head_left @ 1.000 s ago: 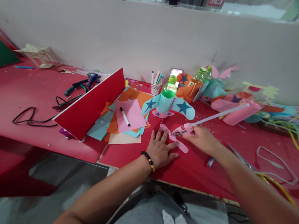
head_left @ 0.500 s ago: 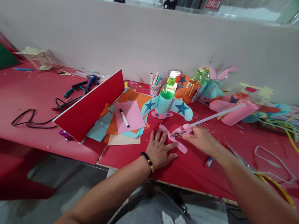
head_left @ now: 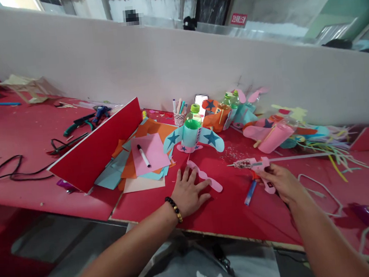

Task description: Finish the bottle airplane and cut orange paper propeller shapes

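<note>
My left hand (head_left: 188,193) lies flat on the red table with its fingers spread, touching the edge of a pink paper propeller shape (head_left: 215,185). To the right, my right hand (head_left: 283,182) is wrapped round the handle of a pink glue gun (head_left: 261,164). Its nozzle points left, above the table, apart from the paper, and a long glue stick (head_left: 302,157) sticks out behind. Just past the propeller shape stands a bottle plane (head_left: 190,133), upright, with light blue starred wings and a green cap. A blue-handled tool (head_left: 250,193) lies below the glue gun.
Coloured paper sheets (head_left: 154,147) with a marker (head_left: 143,156) lie at left, beside a red divider board (head_left: 98,148). A pen cup (head_left: 179,119) stands behind. More bottle crafts (head_left: 273,137) and a white cable (head_left: 337,200) are at right.
My right hand has drawn the glue gun away from the pink propeller shape, to the right. My left hand stays on the shape. The camera view has shifted.
</note>
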Motion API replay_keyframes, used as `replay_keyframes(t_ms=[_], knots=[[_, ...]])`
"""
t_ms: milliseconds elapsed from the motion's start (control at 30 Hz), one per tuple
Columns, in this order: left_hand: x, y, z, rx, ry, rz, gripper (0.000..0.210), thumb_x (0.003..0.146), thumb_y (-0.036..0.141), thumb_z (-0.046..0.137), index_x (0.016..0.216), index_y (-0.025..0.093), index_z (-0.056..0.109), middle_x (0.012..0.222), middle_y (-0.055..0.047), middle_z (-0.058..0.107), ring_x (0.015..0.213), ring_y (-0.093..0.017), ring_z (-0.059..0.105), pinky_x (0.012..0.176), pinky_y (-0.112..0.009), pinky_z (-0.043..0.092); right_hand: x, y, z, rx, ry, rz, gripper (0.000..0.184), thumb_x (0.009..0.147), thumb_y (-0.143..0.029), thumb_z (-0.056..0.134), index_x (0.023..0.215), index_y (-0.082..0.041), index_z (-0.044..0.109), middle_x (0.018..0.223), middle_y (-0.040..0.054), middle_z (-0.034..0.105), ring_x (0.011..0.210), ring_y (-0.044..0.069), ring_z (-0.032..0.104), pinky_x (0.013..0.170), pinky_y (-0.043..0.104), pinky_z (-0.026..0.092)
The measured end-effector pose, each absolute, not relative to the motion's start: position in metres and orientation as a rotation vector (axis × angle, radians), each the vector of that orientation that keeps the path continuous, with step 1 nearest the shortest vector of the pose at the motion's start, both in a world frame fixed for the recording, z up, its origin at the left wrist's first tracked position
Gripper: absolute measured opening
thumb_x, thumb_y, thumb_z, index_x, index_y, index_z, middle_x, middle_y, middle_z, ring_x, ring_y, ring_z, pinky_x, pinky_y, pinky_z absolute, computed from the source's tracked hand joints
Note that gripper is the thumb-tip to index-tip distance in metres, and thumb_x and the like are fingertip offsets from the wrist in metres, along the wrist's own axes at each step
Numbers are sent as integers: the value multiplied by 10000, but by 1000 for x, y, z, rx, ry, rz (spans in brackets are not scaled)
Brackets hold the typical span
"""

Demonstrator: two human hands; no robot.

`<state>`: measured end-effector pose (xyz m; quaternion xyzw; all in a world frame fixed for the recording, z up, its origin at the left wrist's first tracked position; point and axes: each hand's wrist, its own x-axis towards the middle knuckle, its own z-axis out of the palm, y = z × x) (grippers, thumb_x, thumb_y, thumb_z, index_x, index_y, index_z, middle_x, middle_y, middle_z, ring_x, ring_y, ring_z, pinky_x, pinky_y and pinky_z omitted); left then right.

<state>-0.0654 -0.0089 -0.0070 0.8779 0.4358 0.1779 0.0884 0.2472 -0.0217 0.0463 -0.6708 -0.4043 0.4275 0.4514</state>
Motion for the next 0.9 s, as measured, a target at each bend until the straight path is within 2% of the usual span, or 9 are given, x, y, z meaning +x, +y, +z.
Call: replay_keyframes(t_ms=[100,200,367,600,800,900], knots=[[-66,-9,-7,2625,1297,519,500,855,605,372,1307,414,465,1473,-56,305,1369,-350,197,1065,-626,144,266,-31,38,-1637,-853,1142,356,591,-350,802,850,-166,643,664,14,671,527,153,622,486,246,491],[-66,-9,-6,2638,1297,501,509,860,603,360,1326,414,441,1479,-54,301,1377,-346,185,1066,-625,151,281,-42,37,-1518,-788,1226,332,575,-242,803,861,-166,651,687,13,675,576,157,644,538,237,506],[-65,-8,-7,2664,1300,481,520,861,611,347,1334,413,429,1491,-55,281,1385,-347,164,1062,-629,158,298,-60,39,-1421,-779,1224,525,537,-73,771,1028,-212,650,985,42,686,721,157,665,632,212,528],[-65,-7,-7,2682,1301,485,510,866,600,347,1333,412,432,1490,-62,283,1384,-348,168,1059,-626,170,303,-71,37,-1459,-627,1120,531,529,-84,771,1025,-235,656,1014,42,692,749,175,675,648,224,557],[-66,-7,-8,2689,1305,472,516,867,611,332,1338,420,420,1486,-59,298,1380,-342,192,1060,-624,172,303,-69,37,-1442,-608,1049,609,444,-1,725,1004,-230,655,1056,20,683,738,154,678,622,184,552],[-66,-7,-7,2680,1308,461,516,868,611,329,1339,418,418,1488,-57,299,1375,-346,204,1062,-623,174,311,-66,35,-1477,-664,1059,585,455,-27,730,1001,-221,650,995,28,702,734,165,687,659,194,549]])
